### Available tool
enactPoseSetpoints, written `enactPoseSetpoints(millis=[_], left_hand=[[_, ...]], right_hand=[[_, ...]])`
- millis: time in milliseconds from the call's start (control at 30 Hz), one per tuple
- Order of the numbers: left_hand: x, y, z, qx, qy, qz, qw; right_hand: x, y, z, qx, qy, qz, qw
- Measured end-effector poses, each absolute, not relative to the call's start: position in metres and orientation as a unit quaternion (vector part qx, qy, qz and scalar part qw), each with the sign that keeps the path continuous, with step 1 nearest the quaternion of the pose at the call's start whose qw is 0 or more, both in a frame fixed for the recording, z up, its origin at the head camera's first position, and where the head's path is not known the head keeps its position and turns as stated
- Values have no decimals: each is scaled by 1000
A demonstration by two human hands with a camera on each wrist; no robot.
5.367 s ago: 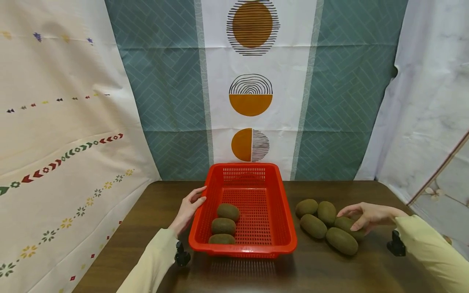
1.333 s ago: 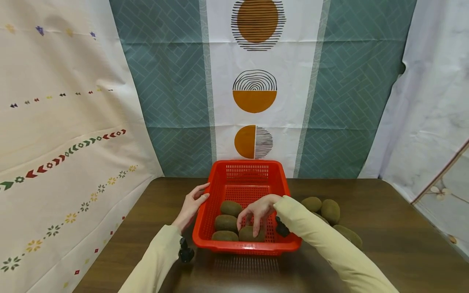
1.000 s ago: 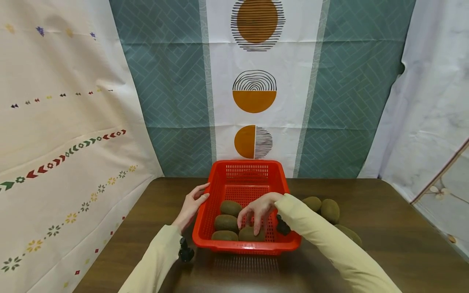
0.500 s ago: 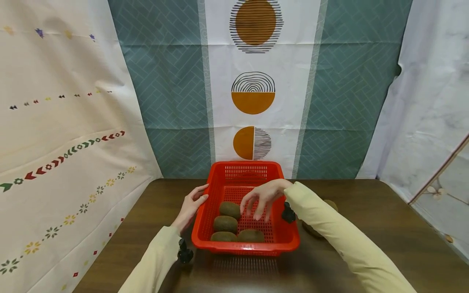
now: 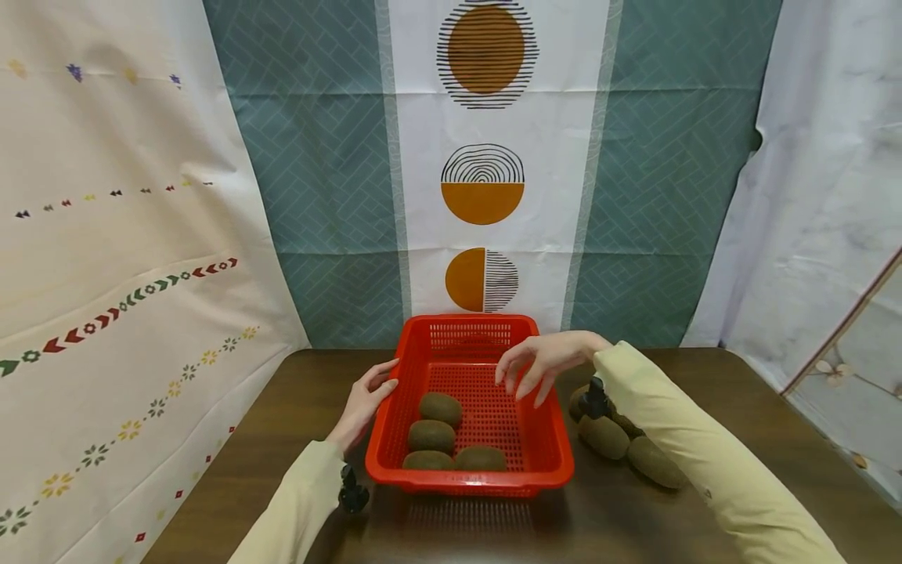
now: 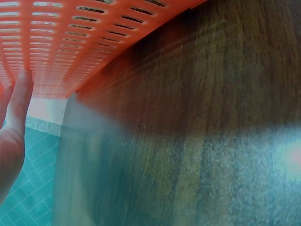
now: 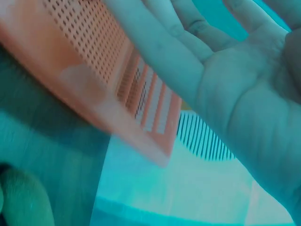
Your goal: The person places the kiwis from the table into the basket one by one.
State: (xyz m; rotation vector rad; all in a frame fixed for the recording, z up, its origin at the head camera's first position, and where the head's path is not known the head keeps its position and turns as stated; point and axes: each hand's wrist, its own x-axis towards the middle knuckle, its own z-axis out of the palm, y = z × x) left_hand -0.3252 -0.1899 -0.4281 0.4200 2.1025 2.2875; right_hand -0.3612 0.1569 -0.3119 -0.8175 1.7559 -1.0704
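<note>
A red plastic basket [image 5: 486, 478] with slotted walls stands on the table in the head view. Several brown, fuzzy kiwis [image 5: 440, 409] lie in its left and near part, one of them a kiwi [image 5: 481, 459] at the near wall. My left hand [image 5: 362, 403] rests at the basket's left rim; in the left wrist view a straight finger [image 6: 21, 96] lies against the outer wall. My right hand [image 5: 546, 362] hovers over the basket's right rim, fingers apart and loosely bent, holding nothing. The right wrist view shows its bare palm [image 7: 249, 89].
More kiwis [image 5: 604, 437] lie on the wooden table [image 5: 282, 439] right of the basket, partly hidden by the right sleeve [image 5: 676, 423]. Another kiwi [image 7: 26, 197] shows at the lower left of the right wrist view. A patterned cloth [image 5: 493, 235] hangs behind the table.
My right hand carried a kiwi from the right-hand group into the basket, let go of it at the near wall, then rose away to the right. My left hand stays at the rim.
</note>
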Motion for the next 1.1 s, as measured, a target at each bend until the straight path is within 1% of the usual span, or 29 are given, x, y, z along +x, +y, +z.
enactPoseSetpoints(millis=[200, 433, 800, 933, 1100], left_hand=[[-326, -189, -429, 127, 675, 726, -1], [-317, -186, -418, 130, 668, 733, 16], [-316, -187, -416, 133, 670, 731, 19], [-317, -187, -417, 132, 671, 729, 17], [-323, -189, -427, 133, 666, 734, 8]], right_hand=[[-361, 191, -311, -318, 718, -456, 419], [-361, 234, -318, -310, 717, -471, 411], [-358, 294, -338, -295, 721, -496, 383], [-355, 316, -350, -291, 729, -508, 355], [-351, 338, -365, -269, 751, -526, 296]])
